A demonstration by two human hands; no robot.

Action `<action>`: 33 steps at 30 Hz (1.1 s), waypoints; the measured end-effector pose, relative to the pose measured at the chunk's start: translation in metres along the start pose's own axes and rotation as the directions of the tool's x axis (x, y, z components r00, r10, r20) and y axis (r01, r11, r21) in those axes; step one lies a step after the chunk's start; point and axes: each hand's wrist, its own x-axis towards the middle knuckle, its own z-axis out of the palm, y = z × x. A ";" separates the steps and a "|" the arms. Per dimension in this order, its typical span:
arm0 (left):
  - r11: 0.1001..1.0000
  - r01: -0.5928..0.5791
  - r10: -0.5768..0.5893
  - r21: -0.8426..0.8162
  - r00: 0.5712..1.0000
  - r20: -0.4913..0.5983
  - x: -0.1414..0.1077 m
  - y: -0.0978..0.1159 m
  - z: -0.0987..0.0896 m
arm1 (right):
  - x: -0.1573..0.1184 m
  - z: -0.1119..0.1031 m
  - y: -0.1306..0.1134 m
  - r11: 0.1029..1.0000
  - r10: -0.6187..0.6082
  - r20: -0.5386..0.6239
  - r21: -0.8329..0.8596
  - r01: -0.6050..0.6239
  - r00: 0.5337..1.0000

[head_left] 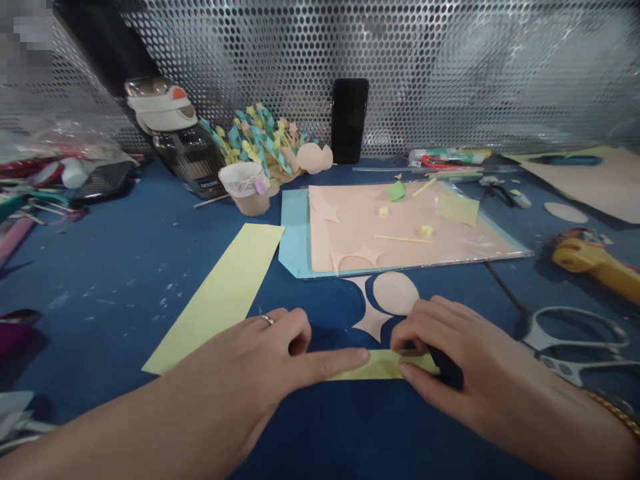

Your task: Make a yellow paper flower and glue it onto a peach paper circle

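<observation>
From my remote feed, I'm watching the left hand [240, 360] pressing down on a short yellow paper strip [385, 365], with its forefinger stretched out along the strip's top edge and the other fingers curling in. A ring [267, 319] is sitting on one of those fingers. The right hand [450, 353] is pinching the strip's right end between thumb and fingertips, though I can't tell exactly how the paper is lying under them. The strip is lying flat on a blue cutting mat [100, 267], right at the near edge of my view.

Just above the hands, a peach paper circle [395, 292] and a pointed peach cutout [373, 319] are resting on the mat. A long pale yellow paper sheet [220, 300] is lying to the left. Beyond the hands, a peach sheet [400, 227] is sitting on a light blue folder [295, 233], carrying small yellow and green scraps. Steel scissors [575, 340] are lying to the right of the right hand, below a yellow rotary cutter [595, 263]. A black phone [349, 120] is standing upright against perforated metal [450, 67].
</observation>
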 end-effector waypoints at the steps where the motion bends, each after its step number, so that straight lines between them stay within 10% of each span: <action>1: 1.000 -0.017 0.017 0.022 1.000 0.008 0.000 0.001 0.002 | 0.000 -0.001 0.000 1.000 -0.006 0.017 0.005 0.006 1.000; 18: 0.963 -0.009 0.008 0.270 1.000 0.004 0.002 0.015 0.002 | -0.016 -0.018 0.014 0.998 -0.042 0.166 -0.040 0.050 0.985; 33: 0.934 0.031 -0.031 0.356 0.999 -0.006 -0.002 0.021 0.008 | -0.017 -0.010 0.008 0.884 -0.302 0.145 -0.328 0.334 0.942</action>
